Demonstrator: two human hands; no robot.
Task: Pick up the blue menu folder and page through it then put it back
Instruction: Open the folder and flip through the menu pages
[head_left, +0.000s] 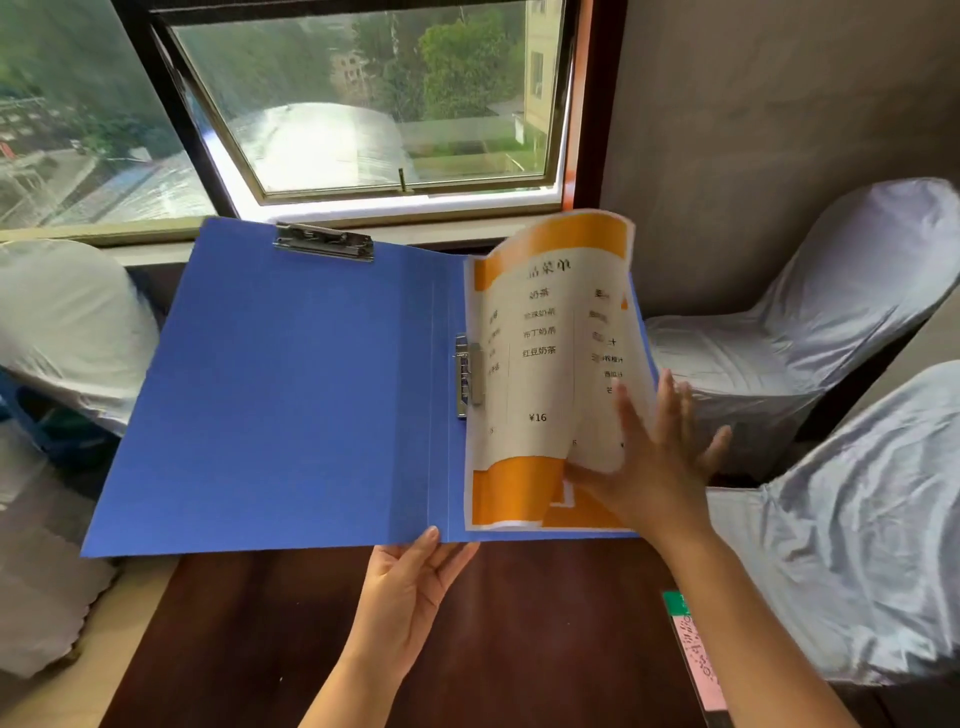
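Note:
The blue menu folder is held open above the dark wooden table, its bare inside cover to the left. A metal clip at the spine holds an orange-and-cream menu page that curls up on the right half. My left hand grips the folder's lower edge near the spine from below. My right hand has its fingers spread, with its fingertips under the lifted page's right edge.
A window fills the wall straight ahead. Chairs in pale covers stand at the right, the lower right and the left. A card with green and pink print lies on the table's right edge.

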